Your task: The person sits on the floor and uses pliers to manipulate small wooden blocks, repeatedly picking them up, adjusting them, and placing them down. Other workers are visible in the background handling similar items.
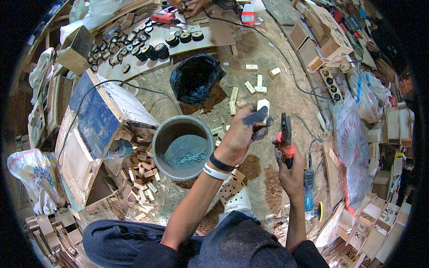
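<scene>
Holds in the left hand (251,126) a small wooden block (263,105), pinched between the thumb and the fingers. Looks pale, nearly white where lit, short and straight-edged, with the lower part hidden behind the dark-stained thumb. Wears below this grip, around the wrist, a black band (222,163) and a white band (215,172).

Grasps in the right hand (288,158), just to the right of the left grip, a pair of pliers (286,128), with the fingers wrapped around the red handles. Points the dark metal head away from the body, near the block but apart from it. Cannot tell the mouth of the pliers as open or closed.

Can see left of the left grip a round grey bucket (157,149), with thin metal pins (192,157) loose inside. Can see beyond the left grip more pale blocks (251,67), scattered on the floor (237,69), and, to the left of them, an open black bag (196,76). Can notice nearer to the body than the right grip, and slightly to its right, a blue power tool (309,192), lying down. Can notice far beyond both grips many dark spools (156,52).
</scene>
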Action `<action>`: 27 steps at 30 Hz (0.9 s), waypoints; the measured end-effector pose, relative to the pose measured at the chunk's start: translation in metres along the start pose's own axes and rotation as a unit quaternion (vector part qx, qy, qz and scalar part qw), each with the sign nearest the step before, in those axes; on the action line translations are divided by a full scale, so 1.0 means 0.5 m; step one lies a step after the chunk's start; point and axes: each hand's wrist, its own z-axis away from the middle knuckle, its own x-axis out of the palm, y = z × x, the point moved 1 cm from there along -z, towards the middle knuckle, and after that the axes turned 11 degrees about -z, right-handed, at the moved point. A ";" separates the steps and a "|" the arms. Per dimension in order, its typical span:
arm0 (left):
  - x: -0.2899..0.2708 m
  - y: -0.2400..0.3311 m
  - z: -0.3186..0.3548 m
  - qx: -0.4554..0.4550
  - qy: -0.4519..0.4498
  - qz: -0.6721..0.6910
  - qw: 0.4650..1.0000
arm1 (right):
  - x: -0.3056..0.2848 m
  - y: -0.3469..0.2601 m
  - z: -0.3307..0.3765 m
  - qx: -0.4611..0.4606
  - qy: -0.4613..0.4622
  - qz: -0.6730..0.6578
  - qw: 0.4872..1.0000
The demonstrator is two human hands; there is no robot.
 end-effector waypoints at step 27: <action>0.005 0.054 0.028 -0.167 -0.134 0.093 0.972 | -0.098 -0.022 -0.094 -0.266 0.009 0.275 0.924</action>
